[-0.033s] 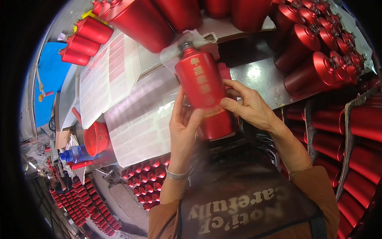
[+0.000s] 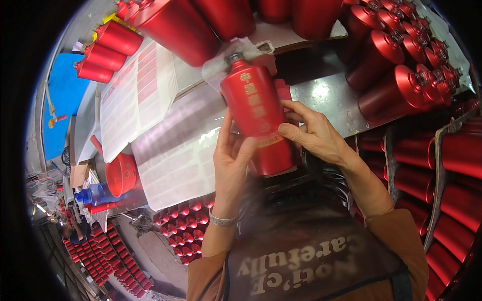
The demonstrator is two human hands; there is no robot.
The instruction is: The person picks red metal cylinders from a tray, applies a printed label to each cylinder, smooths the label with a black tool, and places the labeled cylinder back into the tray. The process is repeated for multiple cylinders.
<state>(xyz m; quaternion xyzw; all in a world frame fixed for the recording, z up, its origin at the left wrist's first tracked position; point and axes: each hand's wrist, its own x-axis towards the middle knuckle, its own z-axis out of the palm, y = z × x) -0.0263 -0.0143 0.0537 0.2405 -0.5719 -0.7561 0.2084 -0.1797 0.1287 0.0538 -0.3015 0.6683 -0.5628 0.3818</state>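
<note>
A red bottle (image 2: 251, 100) with a dark neck and gold lettering down its front lies tilted between my hands, its neck pointing away from me. My left hand (image 2: 232, 156) is closed on the lower left side, thumb along the front. From the right, my right hand (image 2: 317, 133) grips the lower body, its thumb pressing near a gold band and its fingers partly hidden behind. Crumpled whitish wrapping (image 2: 213, 70) lies by the bottle's neck. Left of the bottle, pale printed sheets (image 2: 173, 155) cover the worktop.
Large red bottles (image 2: 175, 30) stand along the far edge, and more crowd the metal surface (image 2: 321, 93) at right. Racked red bottles (image 2: 459, 155) fill the lower right. A red basin (image 2: 120, 174) and a blue plastic bottle (image 2: 95, 194) sit at left.
</note>
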